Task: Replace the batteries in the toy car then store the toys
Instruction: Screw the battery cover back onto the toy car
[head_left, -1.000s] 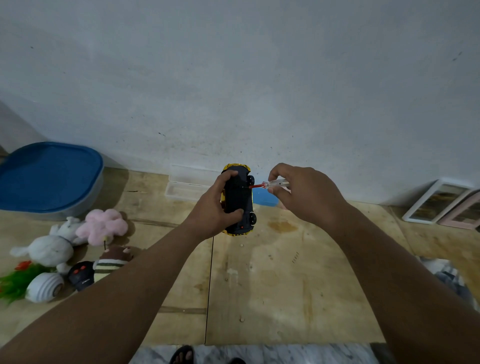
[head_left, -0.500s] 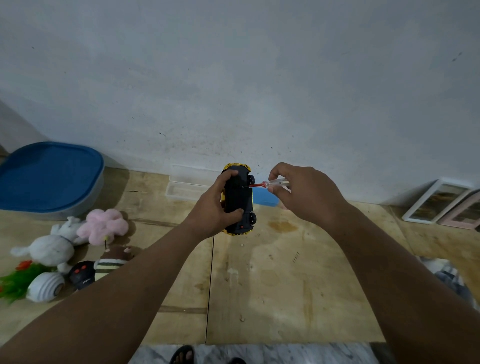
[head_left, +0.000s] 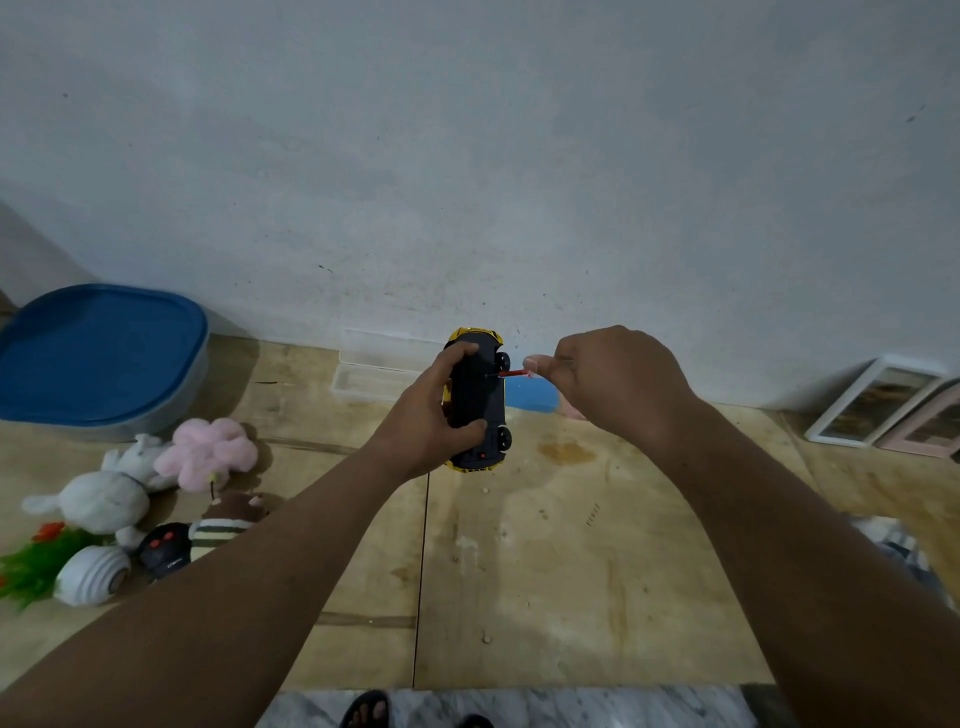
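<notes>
The toy car (head_left: 477, 400) is held up off the plywood floor (head_left: 571, 571), near the wall, turned so its dark underside faces the camera. The left hand (head_left: 431, 421) wraps it, thumb across the top of the chassis and fingers (head_left: 470, 428) curled around the lower end, closed firmly on the body. The right hand (head_left: 613, 379) pinches a small screwdriver (head_left: 511, 373) with a red shaft, its tip set against the underside beside a wheel; most likely it is working the battery cover screw. The car looks like a light, rigid plastic shell, somewhat smooth, so gripping across its flanks, clear of the wheels and the cover, seems the steadiest hold; a tiny screw could easily drop and roll away. By the wall a clear plastic box (head_left: 384, 366) sits behind the car, and its contents cannot be made out. At the floor's far left edge a tub with a blue lid (head_left: 98, 348) stands shut, its inside hidden. In front of it, loose on the floor, lie plush toys (head_left: 156, 467), a dark remote control (head_left: 163, 551) and other small toys, not yet stored.
</notes>
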